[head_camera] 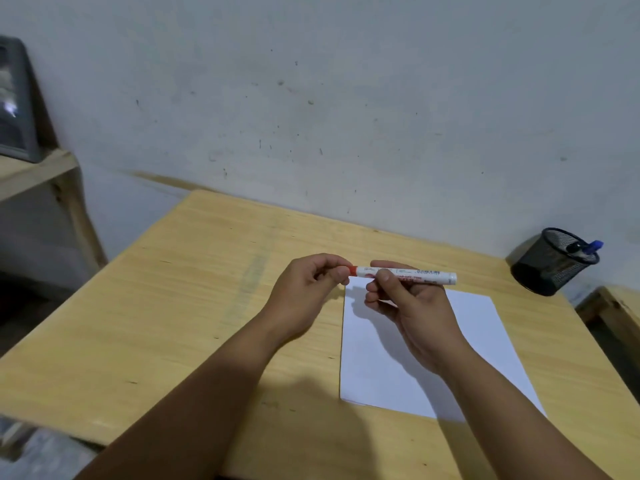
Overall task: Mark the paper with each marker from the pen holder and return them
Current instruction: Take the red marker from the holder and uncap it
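Note:
A white marker with red print (420, 274) is held level above the top edge of a white sheet of paper (391, 362). My right hand (405, 306) grips its barrel near the middle. My left hand (311, 289) pinches the red cap (352, 270) at the marker's left end. The cap sits against the barrel; I cannot tell whether it is fully seated. The paper lies flat on the wooden table (194, 306) and looks blank where it shows. A black mesh pen holder (550, 263) stands at the table's far right corner, with a blue-capped marker (592, 247) and a dark one inside.
A pale wall runs right behind the table. A wooden shelf (34, 171) with a grey box (15, 102) stands to the left. Another wooden surface (620, 306) begins past the table's right edge, with a dark gap between.

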